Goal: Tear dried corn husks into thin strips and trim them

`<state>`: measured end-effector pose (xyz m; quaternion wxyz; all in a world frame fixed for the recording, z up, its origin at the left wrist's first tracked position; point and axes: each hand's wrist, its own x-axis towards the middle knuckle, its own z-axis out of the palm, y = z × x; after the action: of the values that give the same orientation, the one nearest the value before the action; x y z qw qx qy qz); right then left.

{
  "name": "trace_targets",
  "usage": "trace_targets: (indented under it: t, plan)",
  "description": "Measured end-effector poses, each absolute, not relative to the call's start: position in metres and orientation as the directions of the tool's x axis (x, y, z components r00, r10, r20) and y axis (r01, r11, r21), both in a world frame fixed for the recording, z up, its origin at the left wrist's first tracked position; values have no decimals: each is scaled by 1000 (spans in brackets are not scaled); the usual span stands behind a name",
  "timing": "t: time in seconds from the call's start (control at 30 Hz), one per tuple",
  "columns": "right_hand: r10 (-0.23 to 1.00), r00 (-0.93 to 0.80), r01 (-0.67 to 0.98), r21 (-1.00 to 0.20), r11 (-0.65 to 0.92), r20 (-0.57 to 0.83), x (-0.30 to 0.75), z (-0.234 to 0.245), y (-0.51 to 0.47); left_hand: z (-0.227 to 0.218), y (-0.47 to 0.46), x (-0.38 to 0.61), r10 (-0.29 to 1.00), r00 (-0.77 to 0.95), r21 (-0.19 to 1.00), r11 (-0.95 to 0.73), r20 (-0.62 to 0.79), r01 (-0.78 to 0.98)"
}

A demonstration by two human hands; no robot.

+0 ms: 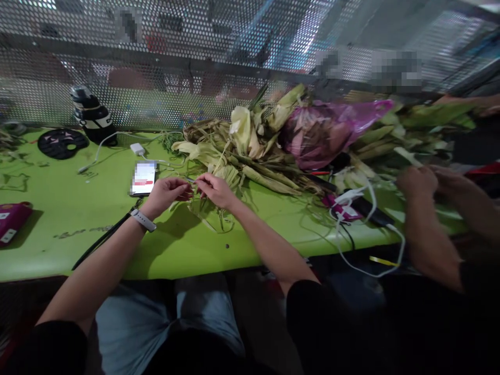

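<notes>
Corn husks (269,179) lie heaped on the green table (97,208), just beyond left hand (171,190) and right hand (214,190). Fingers of both curl inward; from here I can't tell what they grip. Phone (143,178) beside left hand.

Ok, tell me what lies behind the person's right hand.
Behind the right hand lies a heap of pale and brownish husks on the green table, with a purple bag amid them, farther right. The heap hides the table beneath, so anything under it cannot be seen.
</notes>
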<state>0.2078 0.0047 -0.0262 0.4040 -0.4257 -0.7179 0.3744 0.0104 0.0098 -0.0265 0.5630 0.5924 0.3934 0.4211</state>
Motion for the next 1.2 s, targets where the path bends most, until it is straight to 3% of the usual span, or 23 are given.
trace_targets:
  t: [0.17, 0.5, 0.73, 1.0, 1.2]
  plan:
    - [866, -385, 371, -806, 461, 318, 206, -26, 2, -24, 7, 12, 941, 331, 996, -86, 72, 27]
    - [891, -375, 414, -813, 409, 257, 202, -27, 2, -24, 10, 9, 927, 376, 997, -38, 10, 66]
    - [878, -382, 204, -900, 385, 289, 200, -32, 5, -17, 8, 9, 950, 310, 997, -61, 43, 48]
    - [886, -306, 285, -854, 434, 348, 204, -27, 4, -13, 9, 7, 962, 257, 992, -113, 96, 52]
    - [916, -119, 169, -901, 400, 384, 222, -18, 17, -8, 19, -5, 976, 120, 967, -199, 181, 162]
